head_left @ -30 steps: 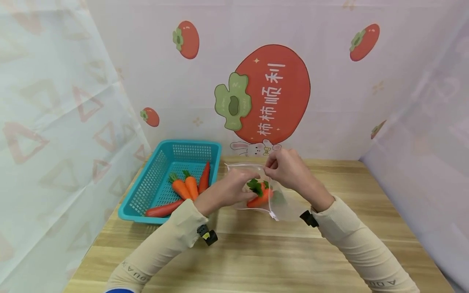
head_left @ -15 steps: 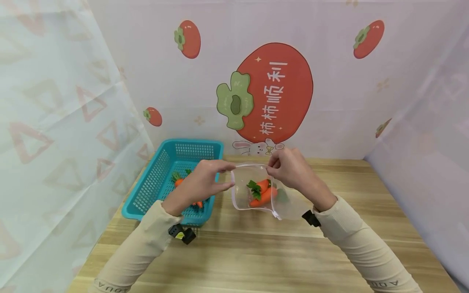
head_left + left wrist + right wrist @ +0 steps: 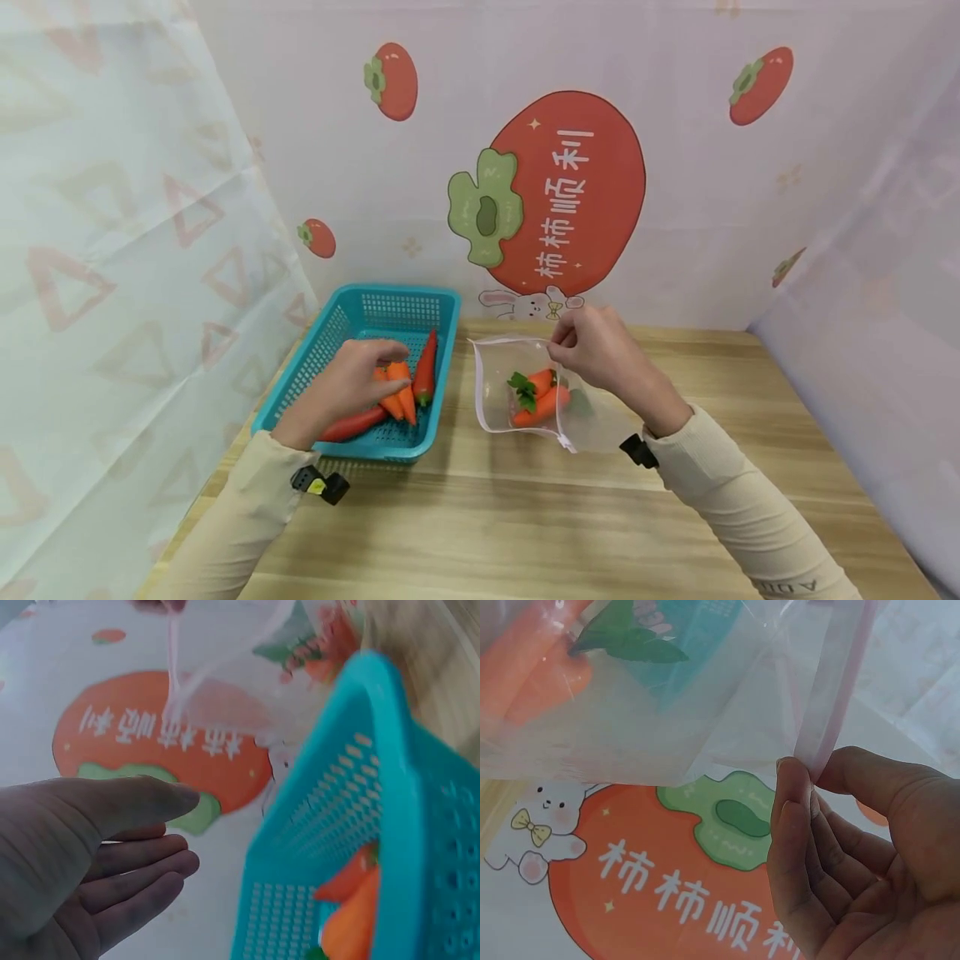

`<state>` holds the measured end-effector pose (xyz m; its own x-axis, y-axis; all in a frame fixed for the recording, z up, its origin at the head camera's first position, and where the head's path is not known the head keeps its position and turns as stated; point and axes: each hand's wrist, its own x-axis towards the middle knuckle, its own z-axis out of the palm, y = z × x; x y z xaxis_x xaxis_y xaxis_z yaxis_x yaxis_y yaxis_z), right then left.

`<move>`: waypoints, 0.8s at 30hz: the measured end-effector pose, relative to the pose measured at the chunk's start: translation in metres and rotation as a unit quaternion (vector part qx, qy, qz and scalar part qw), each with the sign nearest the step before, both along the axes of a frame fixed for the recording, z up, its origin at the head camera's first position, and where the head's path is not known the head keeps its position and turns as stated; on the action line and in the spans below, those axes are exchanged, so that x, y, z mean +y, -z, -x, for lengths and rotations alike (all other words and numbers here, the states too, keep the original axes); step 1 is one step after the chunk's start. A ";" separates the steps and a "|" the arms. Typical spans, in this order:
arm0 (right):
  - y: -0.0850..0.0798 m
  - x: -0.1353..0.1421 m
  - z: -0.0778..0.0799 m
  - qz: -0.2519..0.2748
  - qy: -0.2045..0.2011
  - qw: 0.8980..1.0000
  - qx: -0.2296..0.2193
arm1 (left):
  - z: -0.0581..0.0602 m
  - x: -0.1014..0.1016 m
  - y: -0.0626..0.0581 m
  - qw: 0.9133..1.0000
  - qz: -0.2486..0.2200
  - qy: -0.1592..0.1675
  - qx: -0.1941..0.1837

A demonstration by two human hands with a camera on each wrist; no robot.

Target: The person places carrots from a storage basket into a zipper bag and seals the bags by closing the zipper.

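My left hand [image 3: 345,390] hovers over the left part of the blue basket [image 3: 454,321], thumb and fingers apart with nothing between them. In the basket lie orange carrots [image 3: 402,393], partly hidden by that hand, and red chili peppers [image 3: 426,371]. With thumb and fingertips my right hand [image 3: 603,348] pinches the top edge of a clear slider zip bag [image 3: 495,379], as the right wrist view also shows. The bag's mouth gapes toward the basket. Inside are orange carrots [image 3: 543,406] with green leaves [image 3: 630,637].
The basket stands on a wooden table [image 3: 480,517] at the left, with the bag to its right. A printed cloth wall [image 3: 675,208] rises behind the table, and cloth also hangs on both sides. A white slider [image 3: 566,443] sits at the bag's near corner.
My left hand has drawn out of the bag's mouth, passed its left edge and moved left over the basket. The bag's mouth is spread wider. My right hand keeps its pinch nearly in place.
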<state>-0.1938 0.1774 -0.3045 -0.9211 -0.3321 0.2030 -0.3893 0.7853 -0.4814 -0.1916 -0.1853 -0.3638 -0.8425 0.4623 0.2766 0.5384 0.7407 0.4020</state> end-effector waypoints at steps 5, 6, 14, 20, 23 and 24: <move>0.002 0.000 0.001 -0.002 0.002 1.000 0.005 | 0.004 -0.031 0.017 0.999 0.033 -0.017 -0.011; 0.002 0.000 0.001 -0.001 0.002 1.000 0.005 | 0.004 -0.037 0.020 0.999 0.040 -0.018 -0.014; 0.003 -0.002 0.003 0.000 0.004 1.000 0.002 | 0.013 -0.075 0.032 0.994 0.090 -0.019 -0.055; 0.005 -0.001 0.005 -0.002 0.001 1.000 0.004 | 0.016 -0.089 0.035 0.984 0.145 -0.001 -0.100; 0.004 -0.001 0.006 -0.001 0.000 1.000 0.004 | 0.017 -0.089 0.035 0.977 0.168 0.005 -0.133; 0.004 -0.001 0.007 0.000 0.000 1.000 0.004 | 0.017 -0.089 0.035 0.974 0.176 0.006 -0.141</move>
<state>-0.2004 0.1764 -0.3084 -0.9194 -0.3322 0.2107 -0.3934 0.7853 -0.4782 -0.2085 -0.2741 -0.3989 -0.8557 0.4974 -0.1429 0.4529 0.8533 0.2585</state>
